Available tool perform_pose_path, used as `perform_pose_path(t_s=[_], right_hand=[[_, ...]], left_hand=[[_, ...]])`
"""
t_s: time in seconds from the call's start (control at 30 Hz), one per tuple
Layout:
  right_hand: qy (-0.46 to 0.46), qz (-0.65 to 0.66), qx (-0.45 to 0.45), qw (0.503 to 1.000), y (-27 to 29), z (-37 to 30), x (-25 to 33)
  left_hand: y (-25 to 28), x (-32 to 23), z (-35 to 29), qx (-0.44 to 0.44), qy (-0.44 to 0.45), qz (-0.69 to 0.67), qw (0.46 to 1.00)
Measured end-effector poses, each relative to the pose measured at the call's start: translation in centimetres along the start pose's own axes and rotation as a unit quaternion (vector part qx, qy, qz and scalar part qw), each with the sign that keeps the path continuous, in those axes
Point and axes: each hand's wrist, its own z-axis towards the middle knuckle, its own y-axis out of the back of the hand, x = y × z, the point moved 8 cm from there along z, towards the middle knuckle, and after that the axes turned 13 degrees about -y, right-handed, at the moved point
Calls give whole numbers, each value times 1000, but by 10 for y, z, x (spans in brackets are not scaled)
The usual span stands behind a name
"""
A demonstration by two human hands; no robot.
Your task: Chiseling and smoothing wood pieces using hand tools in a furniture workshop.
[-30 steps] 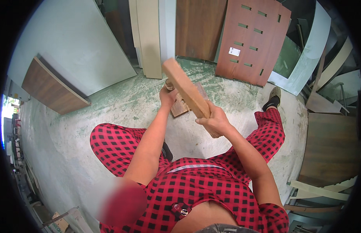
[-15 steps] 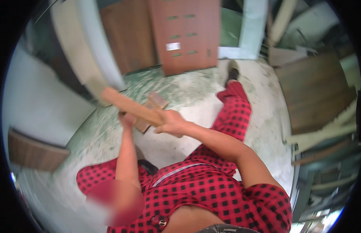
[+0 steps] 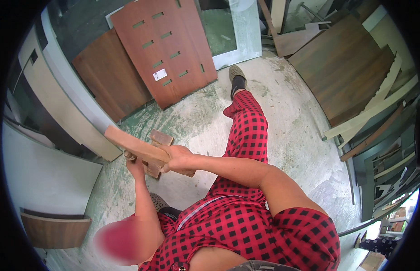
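Note:
My right hand (image 3: 178, 158) is wrapped round the near end of a long, pale wooden block (image 3: 135, 143), which slants up to the left. Close under the block, my left hand (image 3: 137, 168) is closed; a rounded brownish end (image 3: 129, 156) shows at its fingers, too little to name. Behind and below the block are shorter brown wood pieces, one (image 3: 161, 137) on its far side and another (image 3: 153, 170) between my hands. The block covers where these pieces meet, so I cannot tell whether they are joined.
A reddish-brown door panel (image 3: 187, 58) with small slots leans ahead, beside a darker brown board (image 3: 110, 74). Pale panels (image 3: 52, 167) stand on the left. Brown boards (image 3: 341, 67) and several wood strips (image 3: 372, 108) lean on the right. My outstretched leg (image 3: 247, 124) crosses the floor.
The view has turned, so the door panel sits further left and tilted. My hands and the block are slightly lower in view; both hands keep their hold.

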Motion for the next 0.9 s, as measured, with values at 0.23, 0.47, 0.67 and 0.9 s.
perform_pose_path(t_s=[0.23, 0.47, 0.67, 0.9], right_hand=[[-167, 70, -123, 976, 33, 30, -62], [-331, 3, -215, 919, 63, 40, -169], [-394, -72, -307, 864, 81, 36, -194], [-336, -192, -234, 892, 59, 54, -208]], left_hand=[[18, 19, 3, -11, 50, 61, 997], [-12, 22, 1, 49, 31, 92, 994], [-8, 35, 15, 48, 5, 75, 996], [-5, 11, 13, 80, -45, 215, 972]])
